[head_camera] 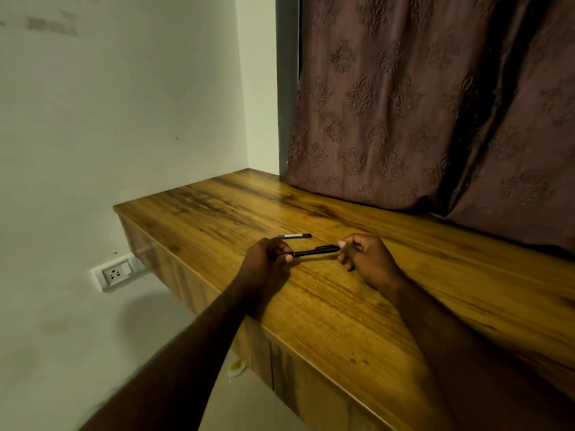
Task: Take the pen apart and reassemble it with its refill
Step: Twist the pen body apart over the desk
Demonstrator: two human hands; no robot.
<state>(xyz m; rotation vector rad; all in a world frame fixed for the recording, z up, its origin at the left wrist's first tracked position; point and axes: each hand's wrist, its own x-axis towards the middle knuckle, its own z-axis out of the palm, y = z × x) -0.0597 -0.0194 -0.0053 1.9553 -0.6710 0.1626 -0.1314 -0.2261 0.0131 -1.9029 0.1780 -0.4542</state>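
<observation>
A black pen (315, 251) with a clip lies level just above the wooden counter (342, 306), held at both ends. My left hand (264, 262) pinches its left end and my right hand (364, 256) pinches its right end. Just behind it, a short dark pen part (294, 236) with a pale label lies flat on the counter, apart from both hands. The pen's tip is hidden inside my left fingers.
A brown patterned curtain (435, 104) hangs down onto the back of the counter. A white wall stands to the left, with a socket (115, 274) below the counter's left end. A small white and yellow object (236, 367) lies on the floor.
</observation>
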